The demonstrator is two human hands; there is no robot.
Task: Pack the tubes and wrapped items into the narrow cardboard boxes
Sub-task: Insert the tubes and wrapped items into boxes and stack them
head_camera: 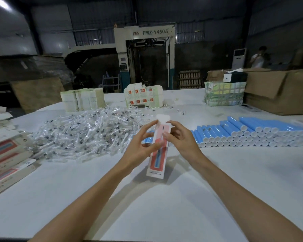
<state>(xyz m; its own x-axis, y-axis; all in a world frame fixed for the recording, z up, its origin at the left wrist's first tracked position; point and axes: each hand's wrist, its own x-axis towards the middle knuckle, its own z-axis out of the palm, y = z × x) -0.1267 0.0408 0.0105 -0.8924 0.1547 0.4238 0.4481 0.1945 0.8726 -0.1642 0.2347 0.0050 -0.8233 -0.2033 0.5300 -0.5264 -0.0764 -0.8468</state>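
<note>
A narrow white cardboard box (158, 151) with a red and pink front panel showing a printed blue tube stands nearly upright at the middle of the white tabletop (164, 206). Its lower end, which carries a line of small print, is at the surface, and its rounded white top flap is open and points away from the person. The left hand (140, 145) grips the box around its middle, thumb across the front and forefinger stretched up towards the open mouth. The right hand (180, 137) holds the box's right edge with curled fingers, its forefinger at the top corner beside the flap. To the left behind the box lies a broad heap of clear-wrapped white items (87, 130). To the right are rows of light blue tubes with white caps (252, 135), lying side by side and stacked. Finished narrow boxes of the same red and white print (5, 154) lie piled at the left edge of the tabletop. At the far edge stand stacks of flat printed box blanks (143, 96), and beyond them a pale machine marked FMZ-1450A (143, 49).
</note>
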